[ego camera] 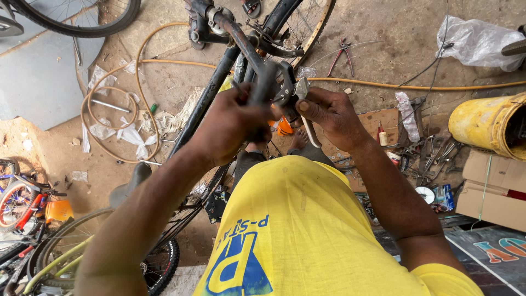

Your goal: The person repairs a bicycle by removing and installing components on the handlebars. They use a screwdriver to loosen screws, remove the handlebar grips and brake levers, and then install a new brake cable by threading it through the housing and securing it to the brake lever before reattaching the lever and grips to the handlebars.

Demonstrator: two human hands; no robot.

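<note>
A black bicycle [211,93] stands in front of me, its rusty handlebar [241,41] running toward my chest. My left hand [230,123] is closed around the black handlebar grip [264,82]. My right hand [331,115] pinches the metal brake lever assembly [287,82] at the bar's end, and a pale lever blade [311,134] hangs below its fingers. Below both hands an orange object [284,127] shows partly. The front wheel [307,22] lies beyond the bar.
A yellow hose [416,86] crosses the dirt floor, with a loop [90,118] at left. Pliers [339,55] lie near the wheel. Scattered tools [433,156], a yellow drum [487,126], cardboard boxes [493,189] and a plastic bag [479,44] fill the right. More bicycles [22,203] stand at left.
</note>
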